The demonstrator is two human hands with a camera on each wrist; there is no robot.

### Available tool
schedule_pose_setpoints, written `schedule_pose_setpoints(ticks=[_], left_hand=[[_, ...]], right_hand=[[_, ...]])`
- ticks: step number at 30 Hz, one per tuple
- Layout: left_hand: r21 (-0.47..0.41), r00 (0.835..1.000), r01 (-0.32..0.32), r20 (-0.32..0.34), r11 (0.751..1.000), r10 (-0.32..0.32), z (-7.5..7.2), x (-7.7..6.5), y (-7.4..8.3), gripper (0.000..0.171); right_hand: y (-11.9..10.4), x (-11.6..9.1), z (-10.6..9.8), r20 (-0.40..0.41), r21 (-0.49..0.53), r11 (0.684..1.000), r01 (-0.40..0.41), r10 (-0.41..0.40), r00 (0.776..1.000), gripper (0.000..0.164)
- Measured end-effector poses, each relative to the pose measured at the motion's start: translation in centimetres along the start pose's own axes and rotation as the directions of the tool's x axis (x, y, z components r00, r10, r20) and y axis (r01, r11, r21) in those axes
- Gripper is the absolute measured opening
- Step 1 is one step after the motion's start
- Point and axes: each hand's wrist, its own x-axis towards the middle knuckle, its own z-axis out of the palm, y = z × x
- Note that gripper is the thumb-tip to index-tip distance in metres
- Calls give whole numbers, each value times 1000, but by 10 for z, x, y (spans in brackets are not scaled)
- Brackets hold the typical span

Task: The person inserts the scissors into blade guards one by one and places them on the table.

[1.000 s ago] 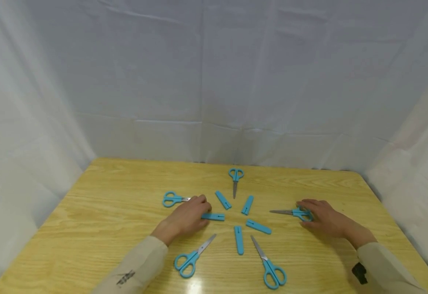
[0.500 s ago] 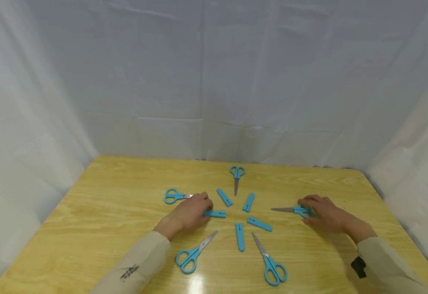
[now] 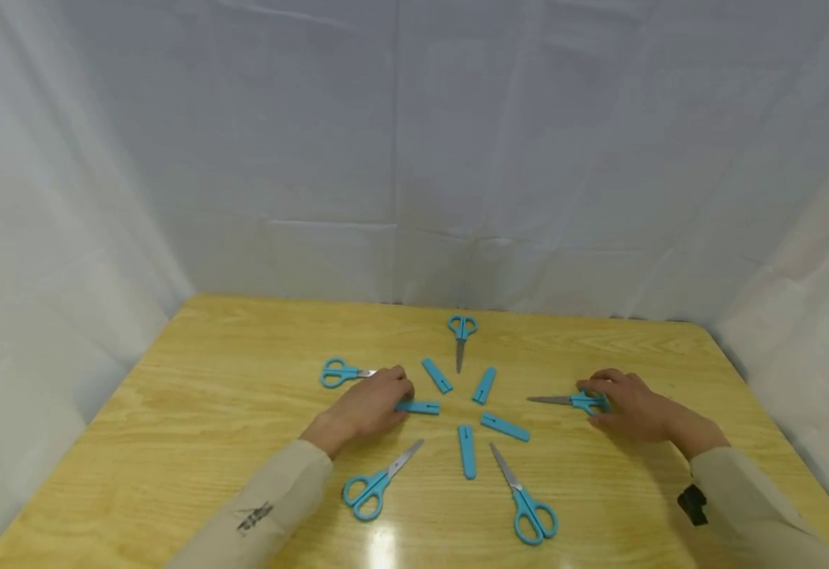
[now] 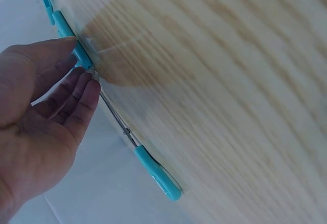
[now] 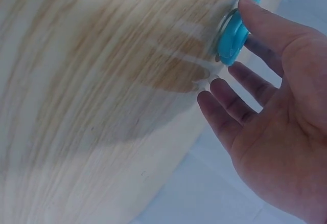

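In the head view my left hand (image 3: 371, 401) lies palm-down left of centre, holding a light-blue scissors blade cover (image 3: 423, 408) flat on the table. The left wrist view shows the thumb against this cover (image 4: 83, 56), other fingers bent on its far side. Beyond that hand lies a pair of blue-handled scissors (image 3: 341, 372), its blade tip hidden by the fingers. My right hand (image 3: 631, 409) grips the handle loops of another pair of scissors (image 3: 556, 400), blades pointing left. There, the thumb presses the handle (image 5: 233, 39), while several fingers spread loosely below it.
Several covers, among them an upright-lying one (image 3: 467, 452) and a slanted one (image 3: 505, 427), form a ring mid-table. Scissors lie outside it: at the back (image 3: 461, 340), front left (image 3: 378, 484) and front right (image 3: 525, 498). A white curtain (image 3: 414, 197) surrounds the wooden table (image 3: 229, 356).
The whole head view has shifted slightly, with everything sitting a little higher in frame. Both hands keep their places on the cover and the scissors.
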Motion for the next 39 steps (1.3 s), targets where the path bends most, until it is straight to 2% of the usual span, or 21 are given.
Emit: schedule_pose_setpoints(ticks=[15,27,32,39], left_hand=[[38,999,11,33,999,-13,-2,5,3,16],[75,996,55,68,996,-60,-5,10,6,14],[83,996,48,71,995,-54,-7,11,8,11],[85,996,38,72,996,-44,-5,13,8,6]], right_hand=[[1,4,-1,11,-38,999,0,0,1000,42],[-1,11,-4,23,-63,998,15,-14,1000,33],[-4,13,-5,41,-41,999,-27,28,999,29],[-4,16,-5,52,-35,996,-79,81,995,32]])
